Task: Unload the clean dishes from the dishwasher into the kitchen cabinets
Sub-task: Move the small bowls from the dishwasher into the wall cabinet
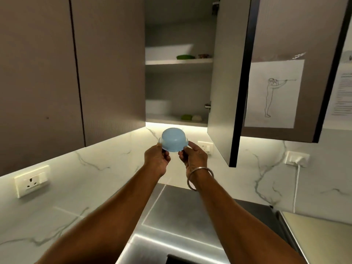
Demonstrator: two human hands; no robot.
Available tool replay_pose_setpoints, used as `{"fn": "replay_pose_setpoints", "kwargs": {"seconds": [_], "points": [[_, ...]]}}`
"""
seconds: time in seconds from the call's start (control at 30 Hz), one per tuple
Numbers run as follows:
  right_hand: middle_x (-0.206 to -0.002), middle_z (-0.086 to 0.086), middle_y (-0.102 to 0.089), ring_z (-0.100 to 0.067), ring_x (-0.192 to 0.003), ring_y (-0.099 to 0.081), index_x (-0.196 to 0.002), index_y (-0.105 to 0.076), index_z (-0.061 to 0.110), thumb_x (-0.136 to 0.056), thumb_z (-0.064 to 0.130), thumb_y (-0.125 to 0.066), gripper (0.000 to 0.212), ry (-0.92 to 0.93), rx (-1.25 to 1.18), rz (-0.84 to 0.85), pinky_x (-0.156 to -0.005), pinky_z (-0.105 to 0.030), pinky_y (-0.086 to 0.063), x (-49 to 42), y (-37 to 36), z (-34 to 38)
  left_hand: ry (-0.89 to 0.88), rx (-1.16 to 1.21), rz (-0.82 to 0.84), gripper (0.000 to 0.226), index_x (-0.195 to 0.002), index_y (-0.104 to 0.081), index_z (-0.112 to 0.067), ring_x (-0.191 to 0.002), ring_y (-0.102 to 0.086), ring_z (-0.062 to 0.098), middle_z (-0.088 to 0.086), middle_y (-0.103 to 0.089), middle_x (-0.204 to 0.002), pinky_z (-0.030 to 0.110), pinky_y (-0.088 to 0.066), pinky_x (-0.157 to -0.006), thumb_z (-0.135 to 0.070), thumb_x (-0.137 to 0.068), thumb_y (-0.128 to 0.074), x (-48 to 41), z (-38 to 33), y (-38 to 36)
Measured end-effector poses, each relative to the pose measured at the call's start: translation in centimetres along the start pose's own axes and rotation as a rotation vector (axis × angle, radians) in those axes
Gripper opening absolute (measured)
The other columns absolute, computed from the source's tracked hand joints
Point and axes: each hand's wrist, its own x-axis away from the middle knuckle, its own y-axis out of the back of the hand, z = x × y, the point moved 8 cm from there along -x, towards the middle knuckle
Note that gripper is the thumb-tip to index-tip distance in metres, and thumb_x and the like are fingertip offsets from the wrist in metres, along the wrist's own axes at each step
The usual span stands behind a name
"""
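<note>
In the head view, the blue bowl (174, 140) was held upside down, base uppermost, in front of the open cabinet (211, 54) and just below its lower shelf (171, 119); it touched nothing but the hands. The left hand (156, 159) pinched the rim on one side and the right hand (194, 156) pinched it on the other, fingers curled in under the edge and thumbs on the outside; a grip on two opposite sides probably kept the small bowl level and let it be steered at arm's length. A metal bangle (200, 178) sat on the right wrist.

The cabinet door (224, 92) stood swung out to the right, which left the way to the shelves free; a sheet with a line drawing (274, 94) was stuck on the neighbouring door. On the lower shelf a stack of white bowls (158, 107) stood at the left, and a green bowl (186, 117) and a pale bowl (196, 117) lay upside down just beside each other at the right; the blue one, turned the same way, seemed meant to join them. On the upper shelf (179, 61) sat a white dish (167, 51) and another green piece (185, 57). Below the arms lay a steel counter (181, 206); the dishwasher was out of view.
</note>
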Motion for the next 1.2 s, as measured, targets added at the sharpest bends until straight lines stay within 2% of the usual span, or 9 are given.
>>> {"fn": "replay_pose_setpoints", "kwargs": {"seconds": [0.37, 0.47, 0.6, 0.67, 0.73, 0.93, 1.03, 1.1, 1.2], "points": [[-0.066, -0.008, -0.067, -0.019, -0.061, -0.06, -0.104, -0.076, 0.006, -0.084, -0.001, -0.061, 0.026, 0.012, -0.321, -0.147, -0.059, -0.029, -0.055, -9.9, -10.2, 5.1, -0.135, 0.084, 0.082, 0.012, -0.105, -0.064, -0.007, -0.05, -0.051, 0.009, 0.007, -0.064, -0.079, 0.023, -0.043, -0.047, -0.014, -0.096, -0.066, -8.0, -10.1, -9.4], [-0.071, -0.009, -0.069, -0.019, -0.063, -0.059, -0.102, -0.077, 0.008, -0.085, -0.001, -0.06, 0.026, 0.04, -0.326, -0.118, -0.055, -0.026, -0.051, -13.0, -13.1, 6.9, -0.164, 0.097, 0.112, 0.011, -0.1, -0.066, -0.007, -0.048, -0.05, 0.009, 0.006, -0.063, -0.075, 0.022, -0.043, -0.046, -0.016, -0.095, -0.068, -11.3, -12.8, -11.6], [-0.069, -0.009, -0.066, -0.013, -0.054, -0.054, -0.103, -0.077, 0.01, -0.084, -0.002, -0.058, 0.03, 0.123, -0.276, -0.096, -0.05, -0.025, -0.047, -17.6, -16.3, 9.9, -0.188, 0.113, 0.173, 0.005, -0.098, -0.066, -0.012, -0.051, -0.053, 0.008, 0.007, -0.065, -0.079, 0.023, -0.043, -0.047, -0.016, -0.099, -0.064, -15.5, -16.2, -15.0], [-0.072, -0.01, -0.067, -0.014, -0.056, -0.055, -0.105, -0.075, 0.008, -0.085, -0.004, -0.059, 0.028, 0.169, -0.264, -0.072, -0.053, -0.026, -0.047, -19.5, -17.5, 11.6, -0.185, 0.136, 0.213, 0.009, -0.103, -0.065, -0.012, -0.055, -0.056, 0.009, 0.007, -0.067, -0.082, 0.022, -0.045, -0.05, -0.02, -0.101, -0.063, -17.2, -17.7, -16.7], [-0.075, -0.011, -0.07, -0.014, -0.06, -0.058, -0.106, -0.073, 0.006, -0.086, -0.005, -0.06, 0.026, 0.213, -0.238, -0.051, -0.057, -0.026, -0.049, -21.4, -18.8, 13.2, -0.197, 0.141, 0.242, 0.009, -0.099, -0.063, -0.011, -0.058, -0.057, 0.01, 0.008, -0.067, -0.082, 0.022, -0.046, -0.052, -0.02, -0.102, -0.062, -18.9, -19.3, -18.5], [-0.076, -0.017, -0.067, -0.02, -0.062, -0.062, -0.099, -0.071, -0.007, -0.086, -0.015, -0.056, 0.021, 0.296, -0.147, -0.015, -0.06, -0.027, -0.053, -27.3, -23.5, 17.4, -0.329, 0.096, 0.256, 0.011, -0.091, -0.066, -0.011, -0.052, -0.054, 0.009, 0.006, -0.068, -0.074, 0.022, -0.043, -0.045, -0.018, -0.099, -0.064, -23.9, -25.7, -23.3], [-0.075, -0.016, -0.071, -0.027, -0.073, -0.071, -0.09, -0.074, -0.004, -0.081, -0.016, -0.061, 0.02, 0.353, -0.028, 0.028, -0.069, -0.031, -0.06, -30.6, -25.9, 19.3, -0.422, 0.071, 0.226, 0.01, -0.095, -0.068, -0.006, -0.046, -0.055, 0.01, 0.009, -0.069, -0.071, 0.021, -0.043, -0.042, -0.015, -0.097, -0.064, -26.2, -28.9, -24.6], [-0.079, -0.014, -0.074, -0.03, -0.078, -0.074, -0.086, -0.075, 0.006, -0.079, -0.014, -0.065, 0.023, 0.436, 0.119, 0.031, -0.073, -0.035, -0.062, -32.5, -27.3, 20.7, -0.482, 0.055, 0.204, 0.013, -0.103, -0.069, -0.003, -0.049, -0.058, 0.011, 0.012, -0.072, -0.078, 0.022, -0.045, -0.043, -0.012, -0.097, -0.061, -27.7, -30.7, -25.4], [-0.095, -0.016, -0.073, -0.029, -0.086, -0.074, -0.109, -0.072, 0.005, -0.085, -0.008, -0.064, 0.029, 0.504, 0.26, 0.044, -0.078, -0.038, -0.063, -34.6, -28.8, 22.3, -0.564, 0.023, 0.174, 0.015, -0.107, -0.065, -0.006, -0.056, -0.061, 0.012, 0.015, -0.074, -0.088, 0.021, -0.049, -0.047, -0.012, -0.101, -0.054, -29.5, -32.9, -26.6]]}}
